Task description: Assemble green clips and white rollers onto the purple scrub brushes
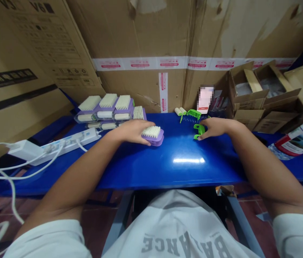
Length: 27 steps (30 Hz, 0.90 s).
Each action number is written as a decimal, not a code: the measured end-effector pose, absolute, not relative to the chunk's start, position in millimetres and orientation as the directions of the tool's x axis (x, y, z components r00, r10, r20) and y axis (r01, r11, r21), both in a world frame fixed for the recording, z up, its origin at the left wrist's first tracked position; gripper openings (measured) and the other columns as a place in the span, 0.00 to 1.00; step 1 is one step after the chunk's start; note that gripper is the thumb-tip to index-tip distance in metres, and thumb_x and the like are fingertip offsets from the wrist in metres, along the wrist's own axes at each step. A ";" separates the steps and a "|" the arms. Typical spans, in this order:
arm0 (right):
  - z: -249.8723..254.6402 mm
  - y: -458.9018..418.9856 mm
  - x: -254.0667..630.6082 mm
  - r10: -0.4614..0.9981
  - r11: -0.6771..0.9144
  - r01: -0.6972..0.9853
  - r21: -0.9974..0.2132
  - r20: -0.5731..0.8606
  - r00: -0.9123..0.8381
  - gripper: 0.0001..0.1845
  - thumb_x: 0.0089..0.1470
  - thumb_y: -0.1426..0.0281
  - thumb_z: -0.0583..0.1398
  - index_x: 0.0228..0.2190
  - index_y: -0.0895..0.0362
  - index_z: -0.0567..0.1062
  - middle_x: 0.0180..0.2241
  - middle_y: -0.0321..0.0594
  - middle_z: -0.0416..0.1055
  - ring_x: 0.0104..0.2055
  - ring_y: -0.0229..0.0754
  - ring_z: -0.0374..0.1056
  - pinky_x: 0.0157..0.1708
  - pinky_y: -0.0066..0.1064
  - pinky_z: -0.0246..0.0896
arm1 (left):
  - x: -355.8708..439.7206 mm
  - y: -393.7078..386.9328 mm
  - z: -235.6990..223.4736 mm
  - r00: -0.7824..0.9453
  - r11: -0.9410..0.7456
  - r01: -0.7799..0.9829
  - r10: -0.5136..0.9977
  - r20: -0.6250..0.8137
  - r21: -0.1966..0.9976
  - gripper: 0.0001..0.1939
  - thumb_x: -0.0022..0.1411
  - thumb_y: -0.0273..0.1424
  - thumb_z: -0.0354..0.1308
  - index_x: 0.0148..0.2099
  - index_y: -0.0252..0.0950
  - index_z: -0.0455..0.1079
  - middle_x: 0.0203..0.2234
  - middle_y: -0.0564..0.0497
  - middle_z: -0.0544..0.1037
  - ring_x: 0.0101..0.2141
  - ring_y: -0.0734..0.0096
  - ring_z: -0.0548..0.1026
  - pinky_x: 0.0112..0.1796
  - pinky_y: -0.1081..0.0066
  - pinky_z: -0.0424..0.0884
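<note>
My left hand [133,131] is closed round the side of a purple block brush [152,133] with cream bristles facing up, just above or on the blue table. To the right, my right hand [216,127] has its thumb and fingers about the right edge of a bright green plastic bracket [200,131]. Behind that lie another green plastic piece [193,114], a pair of cream rollers [180,111] and several tiny metal parts [190,119], too small to name. More purple brushes with cream bristles [108,101] are stacked at the back left; one stands close behind my left hand.
A white power strip [68,143] with plugs and cables lies on the left of the blue table [173,172]. A phone [205,99] leans at the back. Open cardboard boxes [250,96] and a clear plastic jar [299,141] stand right. Tall cardboard [146,36] walls the back.
</note>
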State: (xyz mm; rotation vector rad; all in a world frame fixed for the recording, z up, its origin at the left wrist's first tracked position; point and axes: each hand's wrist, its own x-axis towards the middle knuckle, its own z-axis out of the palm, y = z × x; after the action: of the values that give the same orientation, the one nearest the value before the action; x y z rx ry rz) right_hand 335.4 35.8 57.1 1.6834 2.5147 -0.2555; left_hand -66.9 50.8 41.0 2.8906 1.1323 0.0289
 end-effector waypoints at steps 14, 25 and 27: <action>48.0 51.0 361.7 0.900 0.293 0.944 -0.149 -0.290 -0.325 0.48 0.37 0.48 0.75 0.57 0.56 0.78 0.49 0.53 0.82 0.50 0.68 0.78 0.52 0.51 0.72 | -63.9 43.8 45.0 0.642 -0.628 0.763 0.763 -0.070 0.154 0.54 0.55 0.56 0.68 0.76 0.42 0.56 0.71 0.44 0.69 0.68 0.46 0.70 0.66 0.58 0.67; 50.8 44.1 348.8 0.887 0.301 0.944 -0.135 -0.323 -0.329 0.47 0.41 0.56 0.73 0.61 0.60 0.75 0.57 0.57 0.78 0.57 0.69 0.75 0.58 0.50 0.70 | -70.3 45.3 45.2 0.682 -0.667 0.729 0.727 -0.079 0.154 0.56 0.55 0.51 0.70 0.78 0.38 0.52 0.74 0.39 0.64 0.71 0.45 0.65 0.69 0.56 0.62; 49.7 43.6 348.0 0.885 0.308 0.939 -0.150 -0.316 -0.341 0.48 0.42 0.56 0.72 0.63 0.61 0.73 0.58 0.57 0.78 0.58 0.69 0.75 0.58 0.49 0.69 | -70.1 46.8 43.7 0.672 -0.657 0.735 0.739 -0.050 0.170 0.55 0.56 0.49 0.69 0.78 0.39 0.51 0.73 0.40 0.65 0.70 0.46 0.67 0.68 0.57 0.64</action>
State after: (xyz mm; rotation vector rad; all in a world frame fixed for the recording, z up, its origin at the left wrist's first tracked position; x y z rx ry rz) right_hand 348.0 43.6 49.7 1.6895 2.3946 -0.4616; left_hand -70.1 46.8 43.7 2.7093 1.2049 0.0348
